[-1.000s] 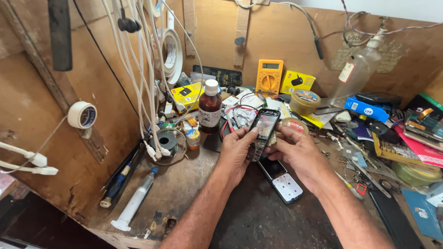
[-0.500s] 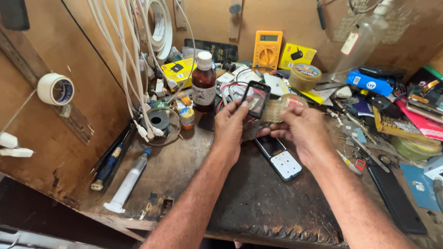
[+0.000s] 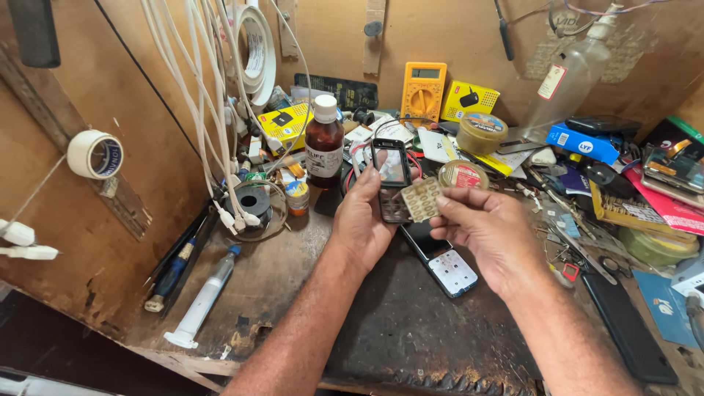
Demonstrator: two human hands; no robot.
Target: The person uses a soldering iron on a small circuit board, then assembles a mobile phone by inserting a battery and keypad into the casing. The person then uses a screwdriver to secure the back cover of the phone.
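Note:
My left hand (image 3: 361, 224) grips a small black keypad phone (image 3: 390, 167) upright, its screen facing me, above the dark mat (image 3: 433, 323). My right hand (image 3: 490, 233) pinches a thin pale keypad sheet (image 3: 421, 199) by its right edge, lifted partly off the phone's lower half. Just beneath the hands, a phone housing piece (image 3: 441, 258) with a white inner panel lies flat on the mat.
A brown bottle with a white cap (image 3: 324, 144) stands left of the phone. Behind are a yellow multimeter (image 3: 422, 90), a round tin (image 3: 463, 174), a jar (image 3: 481, 133) and a clear spray bottle (image 3: 571, 75). White cables (image 3: 213, 110) hang left; a syringe (image 3: 203, 302) lies front left. Clutter fills the right.
The view has shifted downward and closer. My right hand has pulled the keypad sheet away from the phone's front; the left hand still holds the phone upright.

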